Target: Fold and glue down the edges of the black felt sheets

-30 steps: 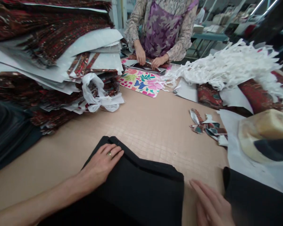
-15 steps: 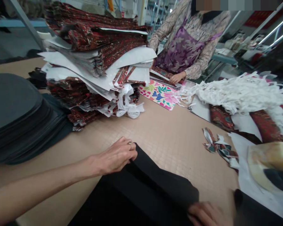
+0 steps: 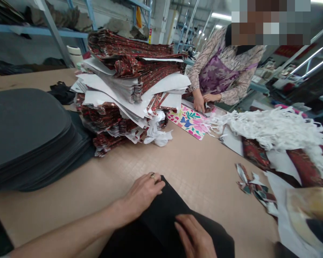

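A black fabric piece [image 3: 164,211] lies on the tabletop before me, running off the bottom of the view. My left hand [image 3: 146,193], with a ring on one finger, is closed at the fabric's far corner. Its fingertips curl over the edge. My right hand [image 3: 196,238] rests on top of the same fabric, fingers stretched out and thumb apart. The lower part of that hand is cut off by the frame. To the left stands a stack of dark rounded sheets [image 3: 29,125].
A tall pile of red patterned pieces and white sheets [image 3: 134,89] stands beyond my hands. Across the brown table [image 3: 118,165], a co-worker [image 3: 218,71] handles material beside a floral card [image 3: 188,122]. White strips [image 3: 277,127], fabric scraps [image 3: 255,186] and a tape roll [image 3: 309,204] lie right.
My right hand has moved left and up, from the fabric's right edge onto its surface. A fold in the fabric has flattened. My left hand stays at the corner. The view has tilted up.
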The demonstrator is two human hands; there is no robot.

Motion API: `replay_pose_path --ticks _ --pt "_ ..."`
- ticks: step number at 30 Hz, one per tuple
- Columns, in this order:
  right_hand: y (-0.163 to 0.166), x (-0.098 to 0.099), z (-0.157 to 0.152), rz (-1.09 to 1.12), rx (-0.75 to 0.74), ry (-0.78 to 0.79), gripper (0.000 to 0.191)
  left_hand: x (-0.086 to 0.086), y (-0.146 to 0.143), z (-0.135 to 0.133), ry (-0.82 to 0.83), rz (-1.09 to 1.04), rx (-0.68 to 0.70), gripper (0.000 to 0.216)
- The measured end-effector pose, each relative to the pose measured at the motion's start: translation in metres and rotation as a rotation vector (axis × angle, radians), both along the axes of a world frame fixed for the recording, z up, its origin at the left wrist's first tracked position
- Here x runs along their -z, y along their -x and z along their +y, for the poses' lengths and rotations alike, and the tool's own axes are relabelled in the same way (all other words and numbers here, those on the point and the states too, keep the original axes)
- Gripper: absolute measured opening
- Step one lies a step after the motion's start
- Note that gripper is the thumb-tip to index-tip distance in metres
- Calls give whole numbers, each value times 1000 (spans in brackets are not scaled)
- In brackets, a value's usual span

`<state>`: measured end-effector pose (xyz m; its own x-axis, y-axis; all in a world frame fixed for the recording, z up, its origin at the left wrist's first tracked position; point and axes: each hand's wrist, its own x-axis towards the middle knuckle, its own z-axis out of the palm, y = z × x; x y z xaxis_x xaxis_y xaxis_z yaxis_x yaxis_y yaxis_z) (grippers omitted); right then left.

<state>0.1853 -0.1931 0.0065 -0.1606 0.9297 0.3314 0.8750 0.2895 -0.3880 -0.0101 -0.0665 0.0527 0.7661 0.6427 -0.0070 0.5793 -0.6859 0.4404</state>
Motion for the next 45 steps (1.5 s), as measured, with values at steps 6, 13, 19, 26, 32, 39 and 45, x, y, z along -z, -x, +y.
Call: replay_pose_path --ticks 6,13,19,26,32,39,45 --pt "11 42 9 -56 24 -46 23 55 -20 30 56 -2 -62 7" --pt "8 2 42 47 151 -63 29 47 -3 14 -155 -251 38 22" --pt "12 -3 56 176 176 47 14 43 4 7 42 -492 -1 16" --pt "15 -5 49 59 82 -193 21 33 -2 9 693 -569 -316 29" --pt "18 -5 48 -32 80 -330 23 26 -5 20 1062 -671 -345 28" --pt "22 -11 48 -6 117 -278 18 26 -14 34 1351 -654 -377 36" --pt "18 -9 42 -4 123 -367 20 37 -18 43 1309 -631 -392 34"
